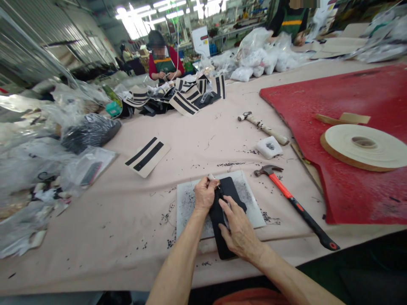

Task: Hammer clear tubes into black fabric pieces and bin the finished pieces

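Observation:
A black, round-cornered panel (pixel 222 248) lies on a pale, speckled board (pixel 187 212) in front of me. My left hand (pixel 205 194) is closed at the panel's far end, pinching a short punch-like tool (pixel 210 177) with a whitish top. Its lower end is mostly hidden by the fingers. My right hand (pixel 237 226) rests on the panel, thumb and fingers apart. Something shiny shows under its fingers, too covered to name. To the right of the board lies a claw hammer (pixel 297 205) with a red and black handle.
A second hammer (pixel 265 129) with a wrapped handle and a white block (pixel 269 147) lie beyond the board. At right, a tape roll (pixel 381 146) sits on a red sheet (pixel 295 101). A striped beige panel (pixel 149 156) lies left. Plastic bags (pixel 79 106) and co-workers (pixel 165 63) are farther off.

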`<state>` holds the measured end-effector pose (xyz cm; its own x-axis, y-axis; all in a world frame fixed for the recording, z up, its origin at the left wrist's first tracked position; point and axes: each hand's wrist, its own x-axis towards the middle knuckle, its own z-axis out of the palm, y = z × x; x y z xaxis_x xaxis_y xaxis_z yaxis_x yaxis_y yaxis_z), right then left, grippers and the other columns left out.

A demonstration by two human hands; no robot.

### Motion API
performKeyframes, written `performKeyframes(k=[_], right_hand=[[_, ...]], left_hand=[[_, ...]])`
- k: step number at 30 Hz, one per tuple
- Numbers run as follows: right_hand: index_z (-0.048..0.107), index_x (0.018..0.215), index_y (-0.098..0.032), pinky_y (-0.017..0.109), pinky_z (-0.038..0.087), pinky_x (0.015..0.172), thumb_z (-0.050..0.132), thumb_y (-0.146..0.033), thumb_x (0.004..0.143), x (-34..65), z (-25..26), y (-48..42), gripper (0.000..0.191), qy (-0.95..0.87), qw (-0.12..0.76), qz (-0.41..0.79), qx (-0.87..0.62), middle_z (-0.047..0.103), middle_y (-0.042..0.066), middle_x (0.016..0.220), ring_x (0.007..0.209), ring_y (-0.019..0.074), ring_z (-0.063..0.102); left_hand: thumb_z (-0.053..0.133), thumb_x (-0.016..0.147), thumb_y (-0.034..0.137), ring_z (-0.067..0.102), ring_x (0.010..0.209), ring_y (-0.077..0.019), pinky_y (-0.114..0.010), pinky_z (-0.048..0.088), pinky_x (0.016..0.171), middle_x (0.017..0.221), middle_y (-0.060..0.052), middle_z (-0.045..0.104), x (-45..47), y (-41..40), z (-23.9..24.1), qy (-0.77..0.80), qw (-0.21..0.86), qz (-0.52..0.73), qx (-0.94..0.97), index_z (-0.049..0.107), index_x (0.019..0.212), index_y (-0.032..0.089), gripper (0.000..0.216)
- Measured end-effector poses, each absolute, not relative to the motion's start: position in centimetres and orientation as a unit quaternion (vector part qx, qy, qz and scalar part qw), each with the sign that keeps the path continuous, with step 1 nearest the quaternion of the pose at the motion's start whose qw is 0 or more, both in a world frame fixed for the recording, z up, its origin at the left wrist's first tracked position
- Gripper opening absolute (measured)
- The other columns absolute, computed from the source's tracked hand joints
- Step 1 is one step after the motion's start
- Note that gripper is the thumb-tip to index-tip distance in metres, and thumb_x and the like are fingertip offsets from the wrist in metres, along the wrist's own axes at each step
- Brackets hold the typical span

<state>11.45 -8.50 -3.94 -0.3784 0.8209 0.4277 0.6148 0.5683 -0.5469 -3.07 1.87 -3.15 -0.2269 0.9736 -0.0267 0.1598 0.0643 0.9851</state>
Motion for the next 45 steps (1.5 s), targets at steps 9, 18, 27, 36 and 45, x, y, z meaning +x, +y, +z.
performKeyframes(k=[9, 18, 27, 36, 45], right_hand=[[0.026, 0.156, -0.012, 0.057, 0.045, 0.109, 0.051, -0.011, 0.088, 11.3, -4.2, -8.6, 0.072, -0.816, 0.343, 0.138, -0.444, 0.031, 0.024, 0.154, 0.144, 0.0349, 0.031], [0.04, 0.147, -0.018, 0.042, 0.047, 0.109, 0.053, -0.031, 0.098, 17.3, -2.1, -6.2, 0.052, -0.745, 0.402, 0.186, -0.5, 0.055, 0.013, 0.138, 0.127, 0.0245, 0.054], [0.052, 0.089, -0.015, 0.034, 0.041, 0.065, 0.056, -0.032, 0.092, 30.6, -2.1, -3.1, 0.018, -0.587, 0.062, 0.232, -0.773, 0.053, 0.009, 0.08, 0.075, 0.0234, 0.053], [0.047, 0.088, -0.019, 0.026, 0.028, 0.047, 0.037, -0.056, 0.097, 22.9, 6.5, -3.3, 0.039, -0.517, 0.288, 0.475, -0.651, 0.041, -0.002, 0.063, 0.048, 0.0112, 0.035], [0.054, 0.089, -0.018, 0.03, 0.011, 0.049, 0.031, -0.041, 0.104, 21.1, 10.8, -1.7, 0.035, -0.855, 0.066, 0.076, -0.51, 0.054, 0.004, 0.059, 0.045, 0.0143, 0.035]], left_hand=[[0.063, 0.087, 0.038, 0.068, 0.075, -0.015, -0.024, 0.05, 0.072, 0.084, -0.003, 0.076, -3.1, 1.2, -2.9, 0.613, 0.361, 0.475, 0.518, 0.069, 0.087, 0.018, 0.021], [0.06, 0.092, 0.032, 0.071, 0.083, -0.0154, -0.025, 0.051, 0.079, 0.091, -0.003, 0.077, -3.0, 0.5, -3.7, 0.59, 0.269, 0.453, 0.613, 0.068, 0.092, 0.02, 0.014], [0.061, 0.09, 0.024, 0.072, 0.087, -0.0155, -0.024, 0.051, 0.082, 0.094, -0.002, 0.077, -2.9, 0.6, -3.7, 0.565, 0.247, 0.442, 0.652, 0.069, 0.094, 0.021, 0.01], [0.058, 0.09, 0.024, 0.07, 0.085, -0.0145, -0.024, 0.049, 0.081, 0.092, -0.002, 0.076, -3.0, 0.4, -3.9, 0.556, 0.273, 0.441, 0.649, 0.07, 0.093, 0.021, 0.012], [0.057, 0.089, 0.023, 0.066, 0.077, -0.015, -0.025, 0.046, 0.075, 0.084, -0.002, 0.073, -2.8, 0.5, -4.1, 0.564, 0.261, 0.429, 0.656, 0.067, 0.087, 0.02, 0.011]])
